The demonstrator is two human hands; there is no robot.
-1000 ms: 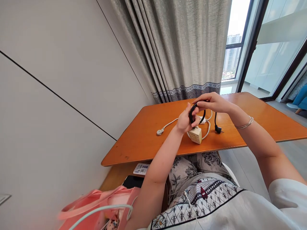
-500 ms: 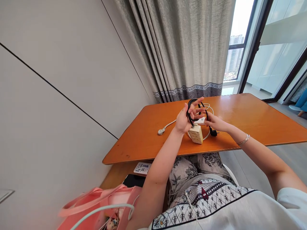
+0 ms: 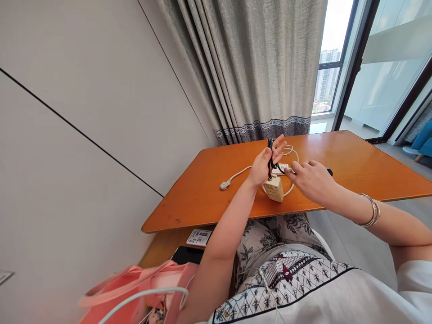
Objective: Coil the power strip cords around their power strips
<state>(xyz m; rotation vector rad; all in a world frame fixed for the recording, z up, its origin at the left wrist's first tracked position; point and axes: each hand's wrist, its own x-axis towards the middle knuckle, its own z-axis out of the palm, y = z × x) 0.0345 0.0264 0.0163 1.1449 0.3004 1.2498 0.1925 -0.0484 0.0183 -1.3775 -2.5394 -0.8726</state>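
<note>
My left hand [image 3: 262, 165] holds a looped coil of black power cable [image 3: 270, 150] around its palm, fingers pointing up and partly spread. From the coil hangs a cream socket block [image 3: 274, 189], just over the table's near edge. My right hand [image 3: 312, 180] grips the cable's free length with its fingers curled. A black plug [image 3: 330, 171] shows beyond that hand's knuckles. Behind the hands lies a white cord [image 3: 294, 151] in a loose loop, and its white plug [image 3: 224, 185] rests to the left. A small white piece [image 3: 281, 169] is partly hidden between the hands.
The orange-brown wooden table [image 3: 202, 198] reaches a grey curtain [image 3: 263, 67] at the back and a white wall [image 3: 84, 90] at left. Below the left side are a pink bag [image 3: 135, 288], a black flat object [image 3: 187, 255] and a labelled white box [image 3: 199, 237].
My right hand has drawn the cable to the right and turned over, carrying the black plug along. The coil on my left hand now looks narrower and tighter.
</note>
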